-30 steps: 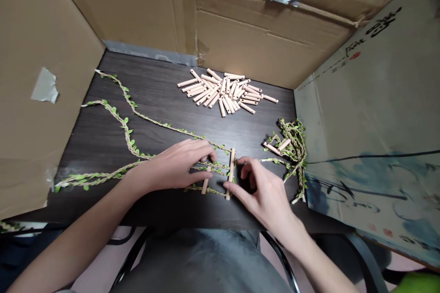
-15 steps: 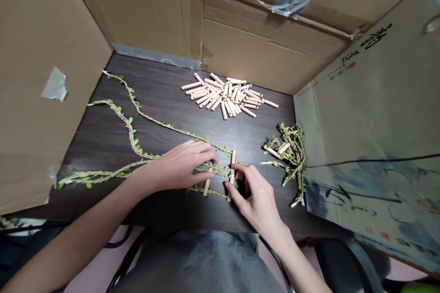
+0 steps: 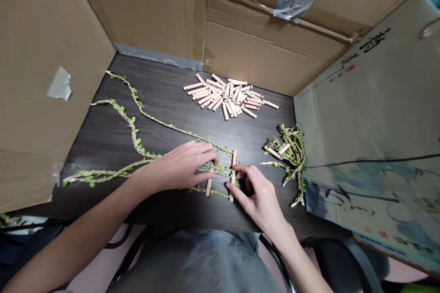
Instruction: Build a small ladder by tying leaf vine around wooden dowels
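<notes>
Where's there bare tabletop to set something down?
Bare: tabletop between the back cardboard and far leafy vine, left of the stick pile; also between that pile and the right hand. Crowded: around the left hand and at the tangled vines.

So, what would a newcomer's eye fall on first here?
Probably the pile of pale wooden pegs, bright against the dark tabletop near the back cardboard wall. Next, the leafy cords trailing from the left toward two crosswise pegs, where the left hand and right hand are at work. Then the tangled leafy cord heap at the right.
</notes>
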The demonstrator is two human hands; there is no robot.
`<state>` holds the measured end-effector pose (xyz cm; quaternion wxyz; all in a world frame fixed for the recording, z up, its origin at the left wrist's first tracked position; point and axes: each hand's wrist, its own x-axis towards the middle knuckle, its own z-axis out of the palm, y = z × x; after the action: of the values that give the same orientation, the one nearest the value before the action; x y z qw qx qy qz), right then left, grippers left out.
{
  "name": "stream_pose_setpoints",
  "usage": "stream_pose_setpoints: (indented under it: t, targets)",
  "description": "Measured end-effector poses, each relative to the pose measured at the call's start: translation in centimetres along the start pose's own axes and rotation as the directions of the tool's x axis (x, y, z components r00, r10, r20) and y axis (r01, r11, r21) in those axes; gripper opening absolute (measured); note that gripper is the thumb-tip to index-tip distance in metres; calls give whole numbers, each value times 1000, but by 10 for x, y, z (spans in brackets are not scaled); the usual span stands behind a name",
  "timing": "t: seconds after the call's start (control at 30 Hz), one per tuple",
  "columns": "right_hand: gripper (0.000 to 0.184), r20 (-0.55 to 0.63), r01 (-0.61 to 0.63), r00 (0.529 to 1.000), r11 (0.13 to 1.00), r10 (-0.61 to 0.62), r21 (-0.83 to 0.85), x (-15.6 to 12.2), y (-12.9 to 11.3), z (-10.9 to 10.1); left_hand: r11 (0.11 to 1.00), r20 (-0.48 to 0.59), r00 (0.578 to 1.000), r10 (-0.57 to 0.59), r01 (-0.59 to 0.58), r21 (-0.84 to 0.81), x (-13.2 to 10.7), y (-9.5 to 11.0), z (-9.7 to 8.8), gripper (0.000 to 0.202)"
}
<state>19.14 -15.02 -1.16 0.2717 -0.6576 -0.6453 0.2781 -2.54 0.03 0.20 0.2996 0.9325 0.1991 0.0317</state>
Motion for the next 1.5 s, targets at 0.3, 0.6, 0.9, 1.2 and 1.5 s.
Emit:
stream_pose_setpoints:
  t: [0.3,0.6,0.9,1.2,1.5]
  targets:
    - [21,-67,67,996,997,-65,29,5,-4,1,999,-19,999,-25,26,29,-2,-7,-4,13]
    - [34,-17,52,998,997,-53,-49,11,-1,-7,998,-26,1000,-4,6,66,0,-8,-1,14]
    - [35,-33,93,995,994,-95,-55,9,5,-3,998,-17,1000,-15,16,57,1,-5,-3,15]
    - [33,-13,114,993,992,-115,-59,10,6,-4,999,-24,1000,-17,18,48,2,-5,-3,16]
    - [31,-5,113,994,993,-113,-44,12,7,-4,998,-15,1000,-1,2,70,1,-7,-1,16]
